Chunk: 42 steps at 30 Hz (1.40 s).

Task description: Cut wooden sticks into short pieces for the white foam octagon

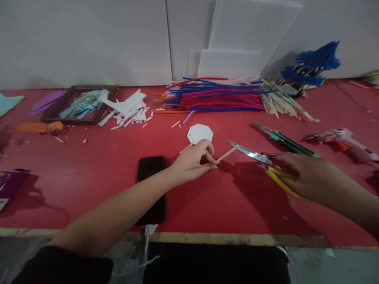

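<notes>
My left hand [196, 161] pinches one end of a thin wooden stick [228, 153] above the red table. The stick slants up to the right, its far end close to the blades of the scissors [251, 154]. My right hand [304, 173] grips these scissors by their yellow and red handles, tips pointing left. Whether the blades touch the stick I cannot tell. Just beyond my left hand lies a white octagonal piece [200, 134] with small holes near its rim, partly covered by my fingers.
A black phone [151, 169] with a white cable lies under my left forearm. A green utility knife [284, 139] and a pink glue gun [345, 142] lie at right. Behind are colourful pipe cleaners [222, 96], white scraps [130, 108], a brown frame [74, 118] and blue paper umbrellas [318, 59].
</notes>
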Tool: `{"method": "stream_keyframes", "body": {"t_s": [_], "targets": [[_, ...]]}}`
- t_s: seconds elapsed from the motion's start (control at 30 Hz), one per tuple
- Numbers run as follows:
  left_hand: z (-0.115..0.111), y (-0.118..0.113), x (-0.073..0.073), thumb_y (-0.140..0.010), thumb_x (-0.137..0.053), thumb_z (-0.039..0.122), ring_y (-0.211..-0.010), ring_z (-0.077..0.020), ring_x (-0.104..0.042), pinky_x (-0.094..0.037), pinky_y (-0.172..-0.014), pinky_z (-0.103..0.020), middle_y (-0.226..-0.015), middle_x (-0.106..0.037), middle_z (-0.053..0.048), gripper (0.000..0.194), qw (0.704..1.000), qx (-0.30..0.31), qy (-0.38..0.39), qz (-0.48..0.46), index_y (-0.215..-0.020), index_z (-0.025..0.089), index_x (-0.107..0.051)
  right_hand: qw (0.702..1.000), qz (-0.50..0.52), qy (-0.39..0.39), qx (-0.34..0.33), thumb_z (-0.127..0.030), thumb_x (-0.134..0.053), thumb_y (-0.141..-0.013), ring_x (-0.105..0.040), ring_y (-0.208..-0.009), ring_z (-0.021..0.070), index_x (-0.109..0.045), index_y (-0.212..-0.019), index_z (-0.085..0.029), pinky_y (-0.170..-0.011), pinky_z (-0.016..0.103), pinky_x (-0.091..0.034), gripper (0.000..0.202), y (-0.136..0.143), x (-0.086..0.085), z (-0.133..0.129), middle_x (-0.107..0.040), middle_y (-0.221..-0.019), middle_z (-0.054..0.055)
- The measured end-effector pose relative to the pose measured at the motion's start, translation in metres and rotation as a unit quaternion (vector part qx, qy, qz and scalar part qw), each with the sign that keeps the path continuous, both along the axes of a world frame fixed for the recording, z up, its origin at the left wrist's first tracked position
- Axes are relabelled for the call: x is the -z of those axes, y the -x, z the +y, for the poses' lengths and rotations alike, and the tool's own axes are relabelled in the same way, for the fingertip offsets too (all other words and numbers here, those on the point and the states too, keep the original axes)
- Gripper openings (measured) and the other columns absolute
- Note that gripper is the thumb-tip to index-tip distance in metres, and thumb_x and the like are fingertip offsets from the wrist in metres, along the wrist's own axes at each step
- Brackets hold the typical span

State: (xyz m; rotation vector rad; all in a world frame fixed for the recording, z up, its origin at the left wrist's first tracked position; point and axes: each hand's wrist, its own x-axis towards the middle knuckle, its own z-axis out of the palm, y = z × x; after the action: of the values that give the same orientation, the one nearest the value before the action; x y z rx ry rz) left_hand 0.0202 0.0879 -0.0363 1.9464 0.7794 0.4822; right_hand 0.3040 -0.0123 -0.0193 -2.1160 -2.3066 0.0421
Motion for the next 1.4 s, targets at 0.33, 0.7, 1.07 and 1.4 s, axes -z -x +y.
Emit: {"method": "stream_keyframes", "body": {"t_s": [0.33, 0.7, 1.07, 1.4], "targets": [[-0.003, -0.004, -0.003, -0.073, -0.066, 0.004, -0.077, -0.0137, -0.07, -0.051, -0.07, -0.024, -0.076, -0.068, 0.003, 0.032, 0.995, -0.032, 0.089, -0.029, -0.083, 0.022, -0.04, 0.984, -0.078, -0.146, -0.065, -0.076, -0.027, -0.086, -0.066, -0.056, 0.0231, -0.062, -0.085, -0.023, -0.044, 0.031, -0.038, 0.063, -0.001, -0.002, -0.024, -0.073, -0.078, 0.008], [-0.003, -0.004, -0.003, -0.076, -0.065, 0.007, -0.081, -0.0151, -0.071, -0.049, -0.077, -0.029, -0.079, -0.073, 0.002, 0.032, 0.999, -0.017, 0.037, -0.001, -0.083, 0.022, -0.038, 0.996, -0.053, -0.057, -0.032, -0.069, -0.037, -0.084, -0.065, -0.063, 0.0228, -0.064, -0.092, -0.025, -0.045, 0.03, -0.033, 0.052, 0.013, -0.009, -0.015, -0.07, -0.079, 0.008], [-0.003, -0.003, -0.003, -0.075, -0.063, 0.005, -0.081, -0.0154, -0.071, -0.049, -0.075, -0.028, -0.08, -0.073, 0.003, 0.03, 1.0, -0.01, 0.011, -0.004, -0.083, 0.023, -0.039, 0.993, -0.056, -0.075, -0.066, -0.077, -0.022, -0.086, -0.067, -0.061, 0.0221, -0.064, -0.089, -0.023, -0.047, 0.031, -0.035, 0.068, 0.017, -0.011, -0.011, -0.071, -0.075, 0.008], [-0.002, -0.003, -0.003, -0.075, -0.063, 0.006, -0.08, -0.0148, -0.07, -0.049, -0.074, -0.027, -0.081, -0.072, 0.003, 0.03, 1.0, -0.011, 0.005, -0.003, -0.084, 0.022, -0.04, 0.983, -0.089, -0.115, -0.109, -0.074, -0.015, -0.09, -0.058, -0.053, 0.0175, -0.064, -0.081, -0.022, -0.044, 0.029, -0.025, 0.072, 0.017, -0.014, -0.01, -0.066, -0.067, 0.007]]}}
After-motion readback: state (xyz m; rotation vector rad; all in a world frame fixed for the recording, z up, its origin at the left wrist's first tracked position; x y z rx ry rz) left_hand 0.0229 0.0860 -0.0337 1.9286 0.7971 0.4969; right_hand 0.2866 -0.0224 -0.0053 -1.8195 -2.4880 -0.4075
